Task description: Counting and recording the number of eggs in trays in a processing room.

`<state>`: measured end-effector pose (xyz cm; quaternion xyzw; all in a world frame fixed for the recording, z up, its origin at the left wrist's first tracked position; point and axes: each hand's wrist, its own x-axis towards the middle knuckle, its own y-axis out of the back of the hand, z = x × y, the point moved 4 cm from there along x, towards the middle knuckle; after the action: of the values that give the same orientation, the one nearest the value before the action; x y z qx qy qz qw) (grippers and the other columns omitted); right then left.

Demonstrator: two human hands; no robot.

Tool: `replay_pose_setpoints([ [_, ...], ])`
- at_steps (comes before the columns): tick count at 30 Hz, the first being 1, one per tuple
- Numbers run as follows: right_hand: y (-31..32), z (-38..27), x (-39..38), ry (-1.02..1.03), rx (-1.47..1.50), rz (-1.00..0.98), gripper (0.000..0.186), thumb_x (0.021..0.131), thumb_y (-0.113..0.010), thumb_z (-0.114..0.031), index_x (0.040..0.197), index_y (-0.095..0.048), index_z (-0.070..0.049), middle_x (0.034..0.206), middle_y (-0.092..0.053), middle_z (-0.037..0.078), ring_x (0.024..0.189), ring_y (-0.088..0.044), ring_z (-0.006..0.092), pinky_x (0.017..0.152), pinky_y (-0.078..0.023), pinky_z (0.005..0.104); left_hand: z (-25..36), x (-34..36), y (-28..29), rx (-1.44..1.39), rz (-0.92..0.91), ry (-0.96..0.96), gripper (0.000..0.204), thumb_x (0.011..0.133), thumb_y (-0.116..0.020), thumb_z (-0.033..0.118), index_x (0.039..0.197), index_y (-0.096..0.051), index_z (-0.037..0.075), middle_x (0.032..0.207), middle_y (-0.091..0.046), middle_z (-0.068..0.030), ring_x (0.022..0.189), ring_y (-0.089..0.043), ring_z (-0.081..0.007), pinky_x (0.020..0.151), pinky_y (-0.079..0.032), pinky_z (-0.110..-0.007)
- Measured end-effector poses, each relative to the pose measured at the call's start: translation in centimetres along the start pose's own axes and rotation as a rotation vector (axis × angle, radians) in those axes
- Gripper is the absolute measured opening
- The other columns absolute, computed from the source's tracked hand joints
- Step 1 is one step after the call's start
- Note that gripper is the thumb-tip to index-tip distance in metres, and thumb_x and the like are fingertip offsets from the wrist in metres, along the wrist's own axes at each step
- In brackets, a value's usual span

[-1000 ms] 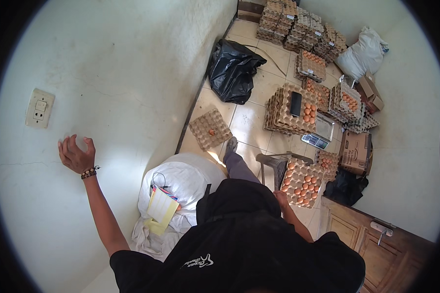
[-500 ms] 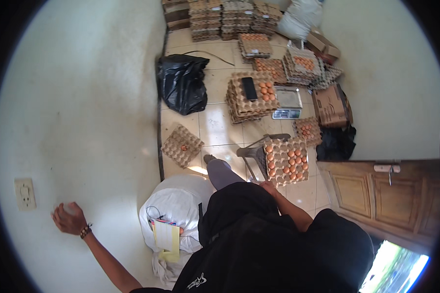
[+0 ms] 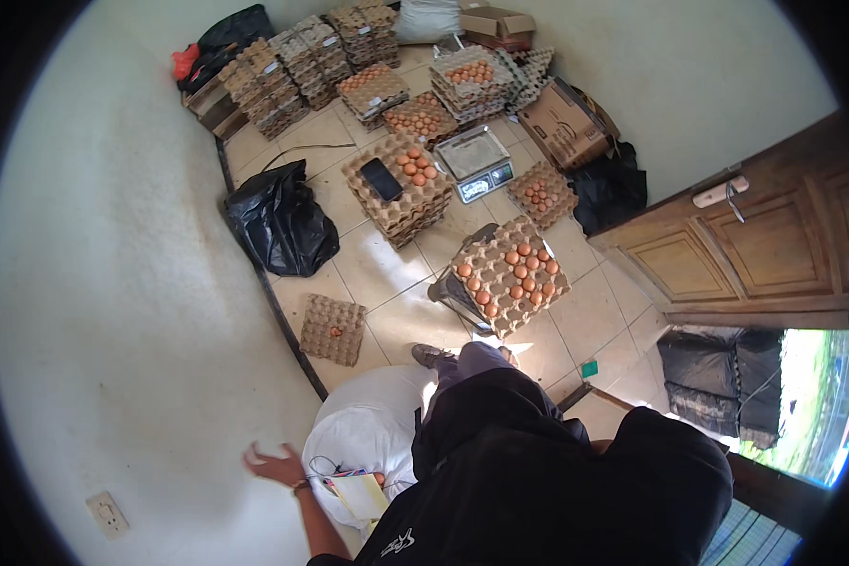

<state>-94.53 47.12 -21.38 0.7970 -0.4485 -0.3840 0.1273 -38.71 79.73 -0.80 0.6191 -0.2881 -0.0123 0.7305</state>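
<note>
My left hand (image 3: 275, 465) hovers beside the white sack (image 3: 373, 415) with fingers apart, holding nothing. On the sack lies a pale yellow notepad (image 3: 360, 497) with thin cords around it. My right hand is hidden behind my body; only a bit of that arm shows at my right side. In front of my legs, an egg tray (image 3: 509, 283) partly filled with brown eggs rests on a small dark stool (image 3: 448, 292). On the floor to the left lies another cardboard egg tray (image 3: 333, 330) with a few small brown bits near its middle.
A tray stack (image 3: 401, 203) bears a phone (image 3: 381, 179) and several eggs. Behind it are a scale (image 3: 486, 179), more egg trays (image 3: 264, 90) and a cardboard box (image 3: 564, 123). A black plastic bag (image 3: 283, 222) sits by the left wall, an open wooden door (image 3: 764, 226) at the right.
The view has turned, with more of the doorway showing. My left hand has moved from over the wall to near the sack. My right hand, earlier beside the egg tray's near edge, is now hidden.
</note>
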Motion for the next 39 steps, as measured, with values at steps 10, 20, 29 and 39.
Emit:
replay_pose_setpoints([
  [10,6.0,6.7,-6.6,-0.218,-0.048,0.004,0.034,0.085,-0.063,-0.035,0.094,-0.072,-0.004,0.097,-0.071,0.022,0.095,-0.068,0.0355,0.082,-0.054,0.0421,20.2,-23.2,-9.3,-0.780,-1.715,0.094,0.039,0.088,-0.067,0.023,0.123,-0.062,0.007,0.102,-0.067,-0.0158,0.096,-0.065,-0.0255,0.087,-0.052,-0.035],
  [20,16.4,21.0,-11.5,-0.272,-0.237,-0.074,0.036,0.084,-0.063,-0.037,0.098,-0.071,-0.005,0.099,-0.070,0.022,0.095,-0.069,0.0353,0.082,-0.054,0.0424,22.8,-37.7,-7.2,-0.664,-1.486,0.375,0.040,0.095,-0.052,0.038,0.113,-0.065,0.004,0.100,-0.070,-0.0090,0.086,-0.066,-0.0178,0.070,-0.054,-0.036],
  [29,17.9,25.0,-6.9,-0.610,1.054,0.226,0.029,0.085,-0.057,-0.028,0.107,-0.062,-0.009,0.093,-0.067,0.019,0.092,-0.067,0.0372,0.068,-0.056,0.0479,33.5,-37.3,-7.8,-0.920,-1.392,0.306,0.029,0.087,-0.065,0.015,0.112,-0.065,-0.001,0.093,-0.072,-0.0124,0.088,-0.068,-0.0171,0.076,-0.054,-0.030],
  [39,24.1,29.2,-5.1,-0.411,0.302,0.039,0.017,0.079,-0.070,-0.024,0.085,-0.068,-0.009,0.080,-0.070,0.006,0.077,-0.069,0.0209,0.067,-0.054,0.0354,37.7,-39.7,-10.0,-0.970,-1.659,0.488,0.025,0.084,-0.063,0.002,0.104,-0.067,-0.012,0.085,-0.071,-0.0182,0.079,-0.072,-0.0269,0.072,-0.061,-0.035],
])
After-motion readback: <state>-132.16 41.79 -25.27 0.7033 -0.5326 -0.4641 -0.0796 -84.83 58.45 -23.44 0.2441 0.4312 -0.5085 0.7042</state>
